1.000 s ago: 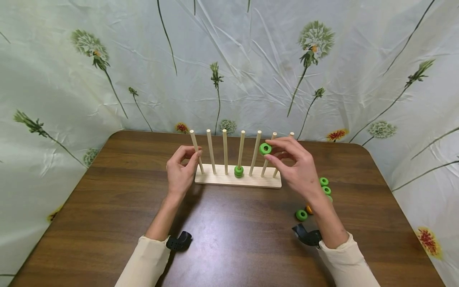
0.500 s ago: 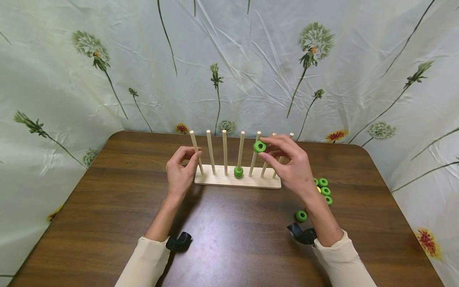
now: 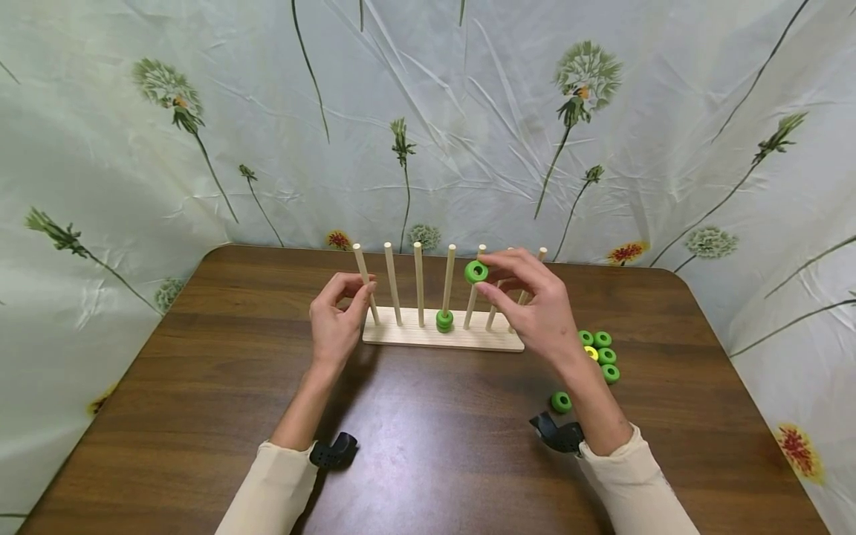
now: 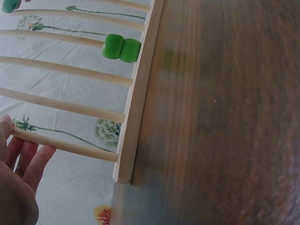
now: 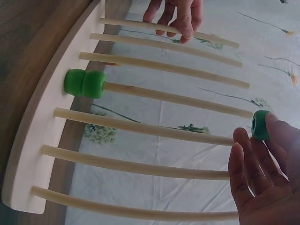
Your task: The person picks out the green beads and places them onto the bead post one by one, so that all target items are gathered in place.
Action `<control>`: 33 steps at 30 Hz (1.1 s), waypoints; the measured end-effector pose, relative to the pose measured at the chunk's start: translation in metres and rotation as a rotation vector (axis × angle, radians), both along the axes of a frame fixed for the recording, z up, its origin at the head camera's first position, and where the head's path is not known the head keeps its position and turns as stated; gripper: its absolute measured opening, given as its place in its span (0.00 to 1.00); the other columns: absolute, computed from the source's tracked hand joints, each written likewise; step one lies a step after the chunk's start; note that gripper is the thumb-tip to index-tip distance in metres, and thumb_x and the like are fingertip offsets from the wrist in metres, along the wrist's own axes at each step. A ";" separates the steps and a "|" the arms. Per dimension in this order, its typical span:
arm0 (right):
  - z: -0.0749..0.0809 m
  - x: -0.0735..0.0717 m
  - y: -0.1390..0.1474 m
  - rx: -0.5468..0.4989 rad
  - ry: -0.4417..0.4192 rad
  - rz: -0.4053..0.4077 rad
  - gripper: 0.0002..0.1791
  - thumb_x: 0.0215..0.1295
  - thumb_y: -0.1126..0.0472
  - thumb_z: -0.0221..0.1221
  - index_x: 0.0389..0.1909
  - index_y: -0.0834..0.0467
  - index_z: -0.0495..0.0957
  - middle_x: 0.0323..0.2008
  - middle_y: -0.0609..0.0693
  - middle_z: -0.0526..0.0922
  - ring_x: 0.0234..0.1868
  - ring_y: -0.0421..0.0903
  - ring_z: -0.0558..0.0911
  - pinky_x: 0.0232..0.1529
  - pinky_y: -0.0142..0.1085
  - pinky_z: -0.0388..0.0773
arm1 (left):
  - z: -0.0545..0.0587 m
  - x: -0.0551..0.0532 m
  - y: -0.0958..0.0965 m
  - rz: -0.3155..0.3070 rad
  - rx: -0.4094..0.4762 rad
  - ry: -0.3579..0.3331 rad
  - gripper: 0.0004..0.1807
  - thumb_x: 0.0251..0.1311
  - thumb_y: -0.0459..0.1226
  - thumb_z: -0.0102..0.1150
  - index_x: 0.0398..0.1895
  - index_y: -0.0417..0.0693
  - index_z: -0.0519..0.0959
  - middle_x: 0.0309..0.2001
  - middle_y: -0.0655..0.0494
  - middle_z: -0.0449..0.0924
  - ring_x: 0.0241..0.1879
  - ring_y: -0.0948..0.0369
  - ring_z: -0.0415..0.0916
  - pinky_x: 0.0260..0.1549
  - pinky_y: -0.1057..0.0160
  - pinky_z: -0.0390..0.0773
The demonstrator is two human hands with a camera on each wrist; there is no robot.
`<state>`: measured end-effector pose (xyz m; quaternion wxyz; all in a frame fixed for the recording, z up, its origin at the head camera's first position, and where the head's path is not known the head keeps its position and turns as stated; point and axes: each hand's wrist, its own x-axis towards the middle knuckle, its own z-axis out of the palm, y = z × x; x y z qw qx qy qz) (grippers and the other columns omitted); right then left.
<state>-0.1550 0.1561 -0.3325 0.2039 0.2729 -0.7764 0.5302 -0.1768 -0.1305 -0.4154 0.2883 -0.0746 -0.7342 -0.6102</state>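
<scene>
A pale wooden peg stand (image 3: 401, 338) with a row of upright pegs stands on the table. Two green rings (image 4: 122, 48) sit stacked at the foot of its middle peg (image 3: 449, 279). My left hand (image 3: 336, 319) pinches the leftmost peg (image 4: 70, 146) between thumb and fingers. Another green ring (image 3: 476, 272) is pinched by the thumb and index finger of my right hand (image 3: 535, 308). In the right wrist view this ring shows close to the tip of the middle peg, its hole turned toward it. The other right fingers are spread behind the pegs.
Several loose green rings (image 3: 607, 357) and a yellow ring (image 3: 591, 354) lie right of the stand, partly behind my right forearm. A single green ring (image 3: 561, 403) lies nearer. A flowered cloth (image 3: 468, 148) hangs behind the brown table (image 3: 428, 446).
My right hand has moved left with the green ring, from beside the right-hand pegs toward the middle peg. More loose rings now show beside the forearm. The left hand stays in place.
</scene>
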 end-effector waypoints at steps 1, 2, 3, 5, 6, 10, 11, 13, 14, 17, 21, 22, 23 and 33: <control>0.001 0.000 0.000 -0.001 0.002 0.001 0.22 0.59 0.76 0.70 0.55 0.61 0.85 0.47 0.55 0.85 0.46 0.38 0.86 0.46 0.27 0.84 | 0.000 0.000 0.000 0.001 0.001 0.001 0.04 0.64 0.32 0.70 0.37 0.39 0.86 0.41 0.42 0.90 0.30 0.66 0.79 0.28 0.77 0.78; 0.003 -0.001 -0.001 -0.003 0.006 0.003 0.22 0.59 0.76 0.70 0.55 0.61 0.85 0.48 0.55 0.85 0.46 0.38 0.86 0.46 0.27 0.84 | 0.000 0.000 0.001 0.000 0.003 0.001 0.04 0.65 0.32 0.70 0.37 0.39 0.86 0.41 0.42 0.90 0.30 0.66 0.79 0.28 0.77 0.78; 0.004 -0.001 -0.001 -0.006 0.010 0.004 0.22 0.60 0.75 0.70 0.55 0.61 0.85 0.48 0.55 0.85 0.46 0.38 0.86 0.46 0.27 0.84 | 0.000 0.000 0.001 0.000 0.004 0.000 0.04 0.65 0.32 0.70 0.37 0.39 0.86 0.41 0.42 0.90 0.30 0.66 0.79 0.28 0.78 0.78; 0.007 -0.002 -0.002 -0.011 0.016 0.005 0.21 0.60 0.74 0.71 0.55 0.60 0.86 0.48 0.54 0.86 0.46 0.39 0.86 0.46 0.27 0.84 | 0.000 0.000 0.001 -0.004 0.008 0.000 0.04 0.65 0.33 0.69 0.38 0.39 0.86 0.41 0.43 0.90 0.30 0.65 0.79 0.28 0.78 0.78; 0.008 -0.002 -0.003 -0.013 0.018 0.005 0.21 0.60 0.74 0.71 0.55 0.60 0.86 0.48 0.54 0.86 0.45 0.39 0.86 0.46 0.27 0.84 | 0.000 0.000 0.001 -0.007 0.009 -0.001 0.04 0.66 0.33 0.69 0.38 0.39 0.86 0.41 0.43 0.90 0.30 0.65 0.80 0.28 0.78 0.77; 0.010 -0.003 -0.004 -0.019 0.011 0.009 0.20 0.60 0.73 0.71 0.54 0.60 0.86 0.49 0.54 0.86 0.45 0.40 0.86 0.45 0.27 0.84 | -0.001 0.000 0.001 -0.009 0.007 0.003 0.04 0.65 0.32 0.69 0.37 0.39 0.86 0.41 0.43 0.90 0.30 0.61 0.80 0.29 0.77 0.78; 0.010 -0.003 -0.005 -0.019 0.008 0.012 0.20 0.60 0.73 0.71 0.55 0.60 0.86 0.49 0.54 0.86 0.45 0.40 0.87 0.46 0.27 0.84 | 0.000 0.000 0.001 -0.007 0.006 0.007 0.03 0.65 0.32 0.69 0.37 0.39 0.86 0.41 0.43 0.90 0.30 0.61 0.80 0.29 0.77 0.78; 0.010 -0.004 -0.006 -0.019 0.009 0.017 0.20 0.60 0.73 0.71 0.55 0.61 0.85 0.49 0.55 0.85 0.45 0.40 0.87 0.46 0.28 0.84 | 0.000 0.000 0.001 -0.004 0.001 0.014 0.04 0.66 0.32 0.69 0.37 0.39 0.86 0.41 0.43 0.90 0.30 0.62 0.80 0.30 0.77 0.77; 0.010 -0.004 -0.006 -0.020 0.011 0.019 0.21 0.60 0.73 0.71 0.55 0.61 0.85 0.49 0.55 0.85 0.45 0.40 0.87 0.46 0.28 0.84 | 0.000 0.000 0.001 -0.004 0.001 0.018 0.04 0.66 0.32 0.69 0.37 0.39 0.86 0.41 0.42 0.90 0.31 0.63 0.80 0.31 0.77 0.77; 0.011 -0.005 -0.008 -0.024 0.018 0.025 0.21 0.60 0.73 0.71 0.55 0.62 0.85 0.49 0.56 0.85 0.45 0.39 0.87 0.46 0.28 0.84 | 0.000 0.000 0.001 -0.004 0.001 0.021 0.04 0.66 0.32 0.69 0.37 0.38 0.86 0.41 0.42 0.90 0.31 0.66 0.80 0.31 0.78 0.77; 0.013 -0.007 -0.010 -0.021 0.018 0.019 0.20 0.61 0.72 0.71 0.55 0.61 0.85 0.48 0.55 0.86 0.44 0.37 0.86 0.46 0.28 0.84 | 0.000 0.000 0.001 -0.004 0.000 0.018 0.04 0.65 0.32 0.69 0.37 0.38 0.86 0.42 0.42 0.90 0.31 0.67 0.80 0.30 0.78 0.77; 0.014 -0.008 -0.011 -0.021 0.015 0.016 0.20 0.61 0.72 0.71 0.55 0.61 0.85 0.48 0.55 0.86 0.44 0.37 0.86 0.46 0.28 0.84 | 0.000 0.000 0.000 -0.005 0.000 0.018 0.04 0.65 0.32 0.69 0.37 0.38 0.86 0.42 0.41 0.90 0.31 0.67 0.80 0.30 0.77 0.77; 0.014 -0.009 -0.012 -0.020 0.014 0.011 0.20 0.62 0.71 0.71 0.55 0.60 0.85 0.48 0.54 0.86 0.44 0.37 0.86 0.45 0.28 0.84 | 0.000 0.000 0.000 -0.005 -0.002 0.018 0.04 0.65 0.32 0.69 0.38 0.38 0.86 0.42 0.41 0.90 0.31 0.67 0.80 0.30 0.77 0.77; 0.018 -0.013 -0.020 -0.023 0.011 -0.013 0.19 0.62 0.69 0.71 0.55 0.59 0.86 0.48 0.53 0.86 0.40 0.39 0.86 0.40 0.26 0.83 | 0.002 0.001 0.001 -0.011 0.003 0.006 0.05 0.64 0.31 0.70 0.38 0.37 0.86 0.42 0.40 0.89 0.31 0.68 0.80 0.30 0.77 0.79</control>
